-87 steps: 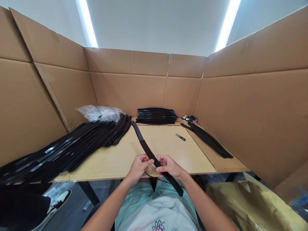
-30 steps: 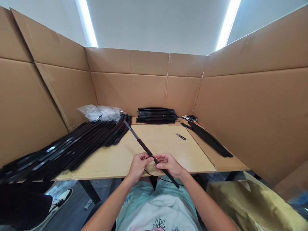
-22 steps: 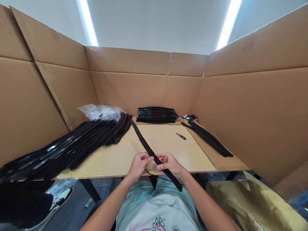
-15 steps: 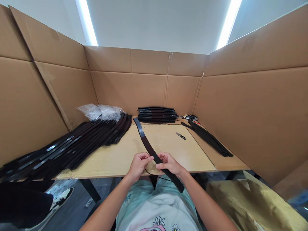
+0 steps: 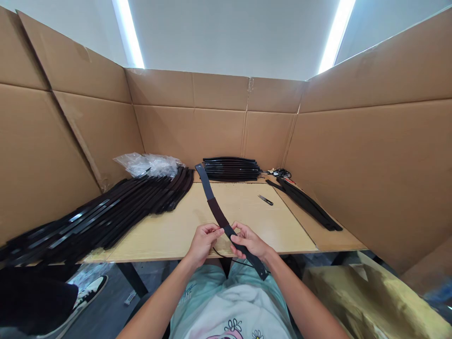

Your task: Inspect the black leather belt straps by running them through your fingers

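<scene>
Both hands are on the job from my remote seat: my left hand (image 5: 203, 244) and right hand (image 5: 249, 243) sit close together at the near edge of the counter (image 5: 158, 240), each closed around a dark curved strip (image 5: 218, 211). The left fingers (image 5: 217, 230) curl in against its edge, while the right thumb and fingers wrap it just beyond. From my grip, the strip rises toward the far side of the counter, with its glossy upper end near a stack of similar strips (image 5: 231, 168); I cannot tell whether that tip touches anything. Its lower end (image 5: 259, 268) drops past my right hand toward my lap. A thin black cord (image 5: 229, 260) runs beneath my hands. For a long, springy piece like this, I judge that a close two-handed hold works best, with even pressure and no sharp kink at the bend. To my left lies a long pile of matching strips (image 5: 106, 221), with a clear plastic bag (image 5: 146, 165) behind it. To my right are a pair of small snips (image 5: 265, 200) on the bare wood and a narrow bundle of dark strips (image 5: 307, 202). Cardboard walls (image 5: 187, 132) enclose the counter's far and side edges.
</scene>
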The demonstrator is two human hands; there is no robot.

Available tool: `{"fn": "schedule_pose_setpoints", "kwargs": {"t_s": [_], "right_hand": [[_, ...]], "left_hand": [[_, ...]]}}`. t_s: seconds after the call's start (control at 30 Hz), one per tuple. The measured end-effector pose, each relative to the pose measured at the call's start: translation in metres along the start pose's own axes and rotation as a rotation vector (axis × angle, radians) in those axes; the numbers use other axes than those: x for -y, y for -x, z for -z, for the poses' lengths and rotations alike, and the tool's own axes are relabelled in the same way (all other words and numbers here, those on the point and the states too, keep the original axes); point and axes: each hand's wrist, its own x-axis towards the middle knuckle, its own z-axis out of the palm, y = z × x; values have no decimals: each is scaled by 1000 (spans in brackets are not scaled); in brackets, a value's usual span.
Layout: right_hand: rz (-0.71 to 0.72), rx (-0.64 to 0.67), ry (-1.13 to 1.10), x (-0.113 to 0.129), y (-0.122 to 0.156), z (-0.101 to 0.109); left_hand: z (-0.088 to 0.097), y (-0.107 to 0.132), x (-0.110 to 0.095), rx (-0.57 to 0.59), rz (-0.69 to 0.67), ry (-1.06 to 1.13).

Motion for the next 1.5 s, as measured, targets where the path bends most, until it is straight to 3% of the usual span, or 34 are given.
{"fn": "schedule_pose_setpoints", "kwargs": {"t_s": [0.17,0.4,0.7,0.9,1.23,1.5], "right_hand": [[-35,-94,-89,1,-4,0],[23,-142,-151,-3,-5,1],[53,-160,-91,-6,-4,-2],[8,-29,-147,-6,-3,0],[87,-74,-233,0,2,-3],[49,-39,-144,-7,-4,5]], "left_hand": [[-4,3,-1,-65,-50,-78],[-4,0,4,-200,-98,-78],[-6,2,-3,-87,-79,-52],[-6,4,-2,-103,-115,-120],[-4,1,0,-116,-75,-50],[-3,1,-6,19,-29,1]]}}
